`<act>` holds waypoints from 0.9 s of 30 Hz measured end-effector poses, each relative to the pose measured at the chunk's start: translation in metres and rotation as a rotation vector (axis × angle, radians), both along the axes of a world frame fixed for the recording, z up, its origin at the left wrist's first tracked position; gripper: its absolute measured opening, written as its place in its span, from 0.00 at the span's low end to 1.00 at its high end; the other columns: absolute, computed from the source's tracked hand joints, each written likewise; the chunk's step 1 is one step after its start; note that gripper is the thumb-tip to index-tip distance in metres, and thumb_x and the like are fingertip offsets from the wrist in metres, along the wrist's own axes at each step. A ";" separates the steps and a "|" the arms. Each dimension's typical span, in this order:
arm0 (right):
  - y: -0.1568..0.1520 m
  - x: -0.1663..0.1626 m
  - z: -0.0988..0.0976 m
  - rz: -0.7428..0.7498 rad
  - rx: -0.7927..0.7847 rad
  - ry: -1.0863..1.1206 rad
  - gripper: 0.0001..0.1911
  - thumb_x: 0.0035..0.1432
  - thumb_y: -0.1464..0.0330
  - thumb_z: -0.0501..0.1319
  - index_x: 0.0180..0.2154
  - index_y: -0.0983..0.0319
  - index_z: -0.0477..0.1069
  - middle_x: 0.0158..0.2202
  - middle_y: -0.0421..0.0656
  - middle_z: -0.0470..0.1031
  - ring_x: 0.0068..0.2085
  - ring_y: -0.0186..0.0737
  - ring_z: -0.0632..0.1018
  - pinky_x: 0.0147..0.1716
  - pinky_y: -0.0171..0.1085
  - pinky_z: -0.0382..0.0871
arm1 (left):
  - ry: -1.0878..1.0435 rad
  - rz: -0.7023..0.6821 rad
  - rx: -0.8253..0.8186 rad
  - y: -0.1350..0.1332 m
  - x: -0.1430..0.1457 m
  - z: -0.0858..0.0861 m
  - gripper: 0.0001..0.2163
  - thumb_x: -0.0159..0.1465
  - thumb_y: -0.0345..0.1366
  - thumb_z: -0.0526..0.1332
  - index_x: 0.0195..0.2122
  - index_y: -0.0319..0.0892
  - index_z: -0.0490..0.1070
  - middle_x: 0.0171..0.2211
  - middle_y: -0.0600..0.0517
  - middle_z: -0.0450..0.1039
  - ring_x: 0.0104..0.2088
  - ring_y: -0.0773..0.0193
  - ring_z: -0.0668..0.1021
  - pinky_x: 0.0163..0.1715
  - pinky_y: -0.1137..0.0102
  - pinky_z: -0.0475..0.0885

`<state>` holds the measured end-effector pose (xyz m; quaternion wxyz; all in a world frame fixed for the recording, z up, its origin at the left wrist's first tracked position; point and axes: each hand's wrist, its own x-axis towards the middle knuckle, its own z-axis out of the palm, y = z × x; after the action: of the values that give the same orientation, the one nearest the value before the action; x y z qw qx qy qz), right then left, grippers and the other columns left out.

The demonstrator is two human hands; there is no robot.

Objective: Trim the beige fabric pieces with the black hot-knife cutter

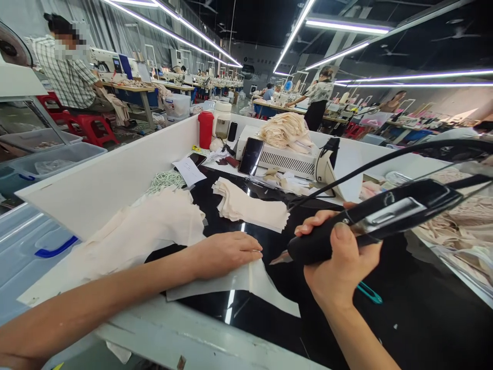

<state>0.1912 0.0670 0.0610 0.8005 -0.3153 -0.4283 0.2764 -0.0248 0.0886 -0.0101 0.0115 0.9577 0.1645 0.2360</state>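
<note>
My left hand [227, 252] lies flat, fingers stretched out, on a pale cream fabric piece [265, 288] on the glossy black tabletop [419, 308]. My right hand [342, 267] is wrapped round a black corded handheld tool [370, 216] with a silver lever on its side; its exact kind I cannot make out. The tool is raised above the table, apart from the fabric under my left hand. Just beyond my hands is a small stack of cream fabric pieces [250, 205]. A larger fabric pile [154, 221] spreads to the left of them.
A teal plastic loop-shaped item [370, 293] lies by my right wrist. At the back stand a red bottle [205, 129], a phone [251, 156] and a white vented box [287, 163] topped with folded fabric [287, 131]. A black cable [385, 159] arcs across the right. Low white walls [115, 190] border the table.
</note>
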 end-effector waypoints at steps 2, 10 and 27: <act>-0.001 0.001 -0.001 -0.002 0.004 -0.009 0.24 0.58 0.57 0.79 0.49 0.54 0.72 0.31 0.32 0.78 0.25 0.37 0.79 0.25 0.37 0.78 | 0.011 -0.010 -0.038 -0.002 0.003 0.006 0.16 0.77 0.19 0.59 0.60 0.39 0.81 0.58 0.43 0.86 0.60 0.55 0.85 0.64 0.65 0.80; -0.002 -0.005 -0.003 0.030 0.009 -0.010 0.26 0.58 0.55 0.80 0.51 0.54 0.71 0.31 0.32 0.78 0.26 0.36 0.78 0.26 0.37 0.77 | 0.052 -0.016 -0.132 -0.011 0.003 0.012 0.16 0.73 0.17 0.62 0.54 0.40 0.82 0.54 0.46 0.87 0.54 0.57 0.87 0.55 0.68 0.82; -0.006 -0.012 -0.009 0.047 -0.003 -0.041 0.26 0.59 0.56 0.80 0.50 0.54 0.70 0.32 0.32 0.79 0.26 0.35 0.78 0.28 0.38 0.78 | 0.043 -0.004 -0.128 -0.014 -0.002 0.005 0.16 0.75 0.19 0.64 0.58 0.42 0.83 0.56 0.46 0.86 0.57 0.57 0.87 0.59 0.68 0.81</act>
<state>0.1789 0.0613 0.0521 0.7843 -0.3118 -0.4514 0.2895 -0.0267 0.0745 -0.0047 0.0697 0.9602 0.1775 0.2042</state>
